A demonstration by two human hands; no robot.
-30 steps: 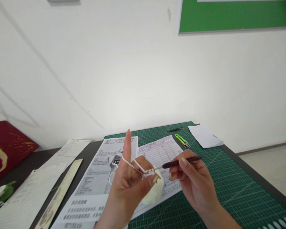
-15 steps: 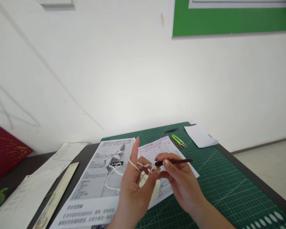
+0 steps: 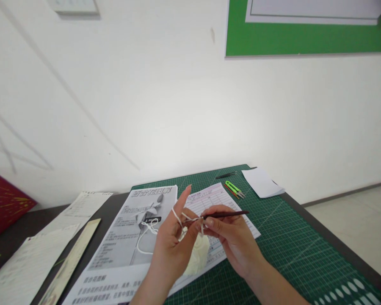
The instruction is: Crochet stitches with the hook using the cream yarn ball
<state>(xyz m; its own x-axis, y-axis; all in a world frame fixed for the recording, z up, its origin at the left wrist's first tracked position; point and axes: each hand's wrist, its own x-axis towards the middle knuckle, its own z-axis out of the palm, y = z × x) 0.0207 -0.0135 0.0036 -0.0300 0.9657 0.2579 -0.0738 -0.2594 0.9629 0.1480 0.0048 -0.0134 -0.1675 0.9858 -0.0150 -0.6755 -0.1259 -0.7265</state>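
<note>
My left hand [image 3: 174,241] pinches the small white yarn work between thumb and fingers, its index finger raised with white yarn [image 3: 177,217] looped round it. My right hand [image 3: 233,235] grips a dark-handled crochet hook [image 3: 227,214], whose thin tip meets the yarn by my left fingertips. Just below and behind the hands a pale cream yarn ball [image 3: 198,254] rests on a printed chart sheet [image 3: 219,199]. A loose loop of white yarn [image 3: 139,243] lies over the printed page with a flower picture [image 3: 114,237]. The exact stitches are too small to tell.
Green-handled snips [image 3: 233,187] and dark tweezers [image 3: 226,175] lie on the green cutting mat [image 3: 292,250]. White paper [image 3: 262,183] is at its back edge. Leftward are a ruler [image 3: 71,262], lined sheets [image 3: 34,254] and a red item [image 3: 6,203]. A white wall stands behind.
The view has shifted slightly. My right hand and the hook have moved a little closer to my left hand, the raised finger leans further right, and more of the yarn ball shows.
</note>
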